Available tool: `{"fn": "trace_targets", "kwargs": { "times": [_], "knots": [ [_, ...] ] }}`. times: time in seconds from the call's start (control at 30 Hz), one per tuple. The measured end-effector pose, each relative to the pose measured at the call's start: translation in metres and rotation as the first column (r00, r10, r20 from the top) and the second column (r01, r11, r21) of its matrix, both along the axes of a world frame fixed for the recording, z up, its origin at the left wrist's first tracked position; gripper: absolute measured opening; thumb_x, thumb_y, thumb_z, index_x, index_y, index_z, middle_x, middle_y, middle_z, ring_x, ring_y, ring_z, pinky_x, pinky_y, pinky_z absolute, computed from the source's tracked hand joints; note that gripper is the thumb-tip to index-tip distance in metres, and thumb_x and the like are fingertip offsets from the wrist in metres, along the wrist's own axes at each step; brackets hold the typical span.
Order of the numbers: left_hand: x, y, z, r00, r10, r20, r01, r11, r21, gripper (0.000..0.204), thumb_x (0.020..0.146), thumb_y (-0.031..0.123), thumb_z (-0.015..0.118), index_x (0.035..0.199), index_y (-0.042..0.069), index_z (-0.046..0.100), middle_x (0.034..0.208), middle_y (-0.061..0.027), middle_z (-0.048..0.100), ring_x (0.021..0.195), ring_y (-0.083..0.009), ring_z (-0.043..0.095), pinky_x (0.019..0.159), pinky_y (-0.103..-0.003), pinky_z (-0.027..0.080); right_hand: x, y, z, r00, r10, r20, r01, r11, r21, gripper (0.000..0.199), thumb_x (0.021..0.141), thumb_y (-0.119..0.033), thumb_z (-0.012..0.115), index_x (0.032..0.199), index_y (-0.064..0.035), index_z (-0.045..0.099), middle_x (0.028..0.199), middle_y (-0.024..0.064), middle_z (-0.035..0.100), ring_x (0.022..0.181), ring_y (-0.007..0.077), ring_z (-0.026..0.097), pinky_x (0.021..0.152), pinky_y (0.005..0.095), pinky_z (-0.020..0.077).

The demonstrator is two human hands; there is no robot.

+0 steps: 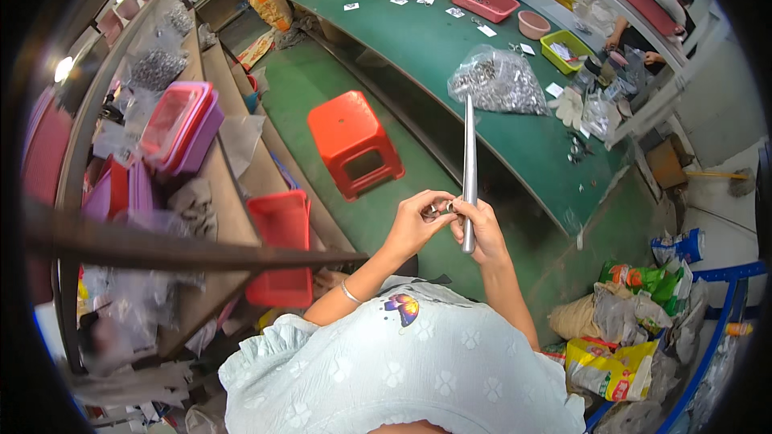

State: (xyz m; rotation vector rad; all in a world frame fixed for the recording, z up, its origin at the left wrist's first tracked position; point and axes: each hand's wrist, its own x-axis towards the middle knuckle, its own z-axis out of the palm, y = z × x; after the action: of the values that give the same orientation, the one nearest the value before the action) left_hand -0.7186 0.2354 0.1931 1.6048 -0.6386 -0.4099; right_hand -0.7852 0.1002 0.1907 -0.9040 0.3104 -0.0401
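A long, tapered silver ring mandrel (470, 169) is held in my right hand (485, 235), its thick end near me and its thin tip pointing away over the green table. My left hand (420, 221) is closed in a pinch on a small silver ring (432, 210), just left of the rod. Between the fingertips of both hands sits another small metal ring (449, 207), partly hidden by the fingers. Beyond the rod's tip, a clear plastic bag full of small metal pieces (503, 84) lies on the table (418, 48).
A red plastic stool (350, 133) stands on the green floor ahead. Shelving on the left holds purple and red bins (183, 128) and a red basket (280, 249). Pink trays (482, 2) line the table's far side. Stuffed bags (611, 370) lie at right. Another person's hand (653, 58) shows beyond.
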Motion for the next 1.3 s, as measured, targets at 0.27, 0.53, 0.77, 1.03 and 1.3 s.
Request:
{"fn": "trace_targets", "kwargs": {
  "times": [0.27,0.53,0.77,1.03,1.3],
  "knots": [
    [0.195,-0.068,-0.005,0.900,-0.025,0.436,-0.034,0.991,0.127,0.026,0.072,0.009,0.071,0.097,0.004,0.063,0.067,-0.0086,0.053,0.056,-0.0197,0.052,0.051,-0.029,0.041,0.185,-0.061,-0.012,0.992,-0.108,-0.065,0.106,0.994,-0.033,0.016,0.086,-0.016,0.058,0.080,-0.0025,0.052,0.063,0.0044,0.054,0.042,0.0094,0.049,0.035,0.0204,0.0366],
    [0.328,-0.136,-0.023,0.874,-0.171,0.455,0.053,0.964,0.260,0.029,0.071,0.014,0.072,0.098,0.006,0.065,0.068,-0.0088,0.059,0.056,-0.0207,0.058,0.051,-0.030,0.047,0.305,-0.128,-0.038,0.973,-0.117,-0.198,0.116,0.993,-0.014,0.019,0.087,-0.020,0.056,0.080,-0.0031,0.052,0.061,0.0055,0.055,0.041,0.0101,0.048,0.034,0.0206,0.0360],
    [0.430,-0.168,-0.046,0.928,-0.042,0.371,-0.090,0.940,0.330,0.026,0.073,0.016,0.071,0.095,0.002,0.066,0.072,-0.0133,0.063,0.056,-0.0222,0.058,0.053,-0.031,0.047,0.399,-0.171,-0.069,0.960,-0.131,-0.249,0.092,0.982,-0.164,0.017,0.088,-0.018,0.056,0.087,-0.0010,0.055,0.070,0.0067,0.059,0.039,0.0078,0.045,0.034,0.0211,0.0342],
    [0.579,-0.214,-0.087,0.959,-0.107,0.263,-0.066,0.816,0.574,0.027,0.075,0.021,0.071,0.095,0.003,0.067,0.068,-0.0148,0.062,0.057,-0.0251,0.059,0.055,-0.035,0.047,0.471,-0.208,-0.106,0.876,-0.304,-0.374,0.178,0.925,-0.335,0.015,0.085,-0.014,0.058,0.086,0.0006,0.055,0.077,0.0074,0.061,0.038,0.0067,0.043,0.033,0.0219,0.0312],
    [0.749,-0.238,-0.182,0.959,-0.148,0.244,-0.032,0.795,0.606,0.029,0.075,0.020,0.071,0.097,0.002,0.065,0.076,-0.0145,0.064,0.061,-0.0242,0.060,0.059,-0.034,0.049,0.586,-0.200,-0.160,0.752,-0.523,-0.402,0.389,0.843,-0.371,0.011,0.083,-0.011,0.061,0.084,-0.0007,0.056,0.062,0.0026,0.054,0.038,0.0054,0.042,0.033,0.0209,0.0300]
  ]
}}
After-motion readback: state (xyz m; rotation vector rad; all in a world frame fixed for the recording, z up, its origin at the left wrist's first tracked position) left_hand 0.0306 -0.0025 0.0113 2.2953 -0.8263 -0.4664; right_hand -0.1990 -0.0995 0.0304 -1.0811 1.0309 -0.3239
